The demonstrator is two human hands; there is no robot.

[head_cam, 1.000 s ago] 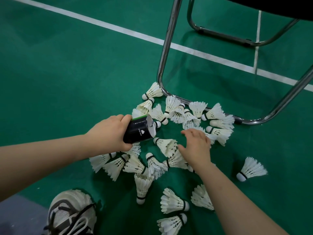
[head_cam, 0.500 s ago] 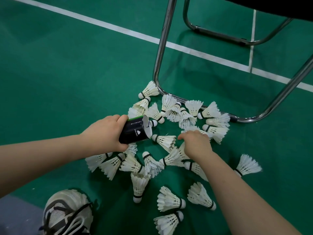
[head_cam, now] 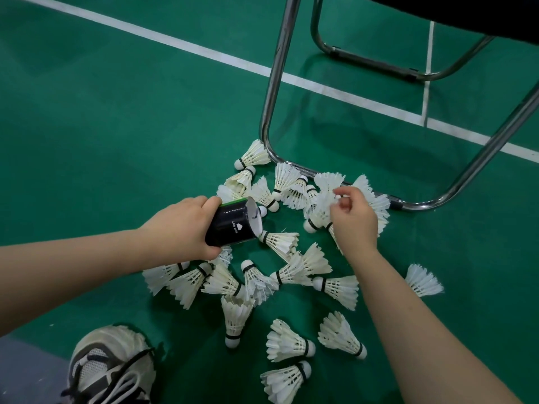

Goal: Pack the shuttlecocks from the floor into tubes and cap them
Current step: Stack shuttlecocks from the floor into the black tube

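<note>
Tube (head_cam: 230, 227): dark, uncapped, mouth facing right, left hand (head_cam: 180, 225) clamped round it. Right hand (head_cam: 354, 225) pinches one shuttlecock (head_cam: 319, 212) at the far pile. Many loose shuttlecocks (head_cam: 288, 342) remain on the floor (head_cam: 116, 126); packing seemingly early, capping outstanding.

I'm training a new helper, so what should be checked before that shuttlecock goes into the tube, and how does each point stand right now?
1. Left hand grips the tube: ok.
2. Tube mouth open, facing the right hand: ok.
3. Right hand pinches a shuttlecock by its feathers: ok.
4. Only one shuttlecock picked: cannot tell, it overlaps the pile.
5. Room left inside the tube: cannot tell.
6. A cap within reach: not ok, none in view.
</note>
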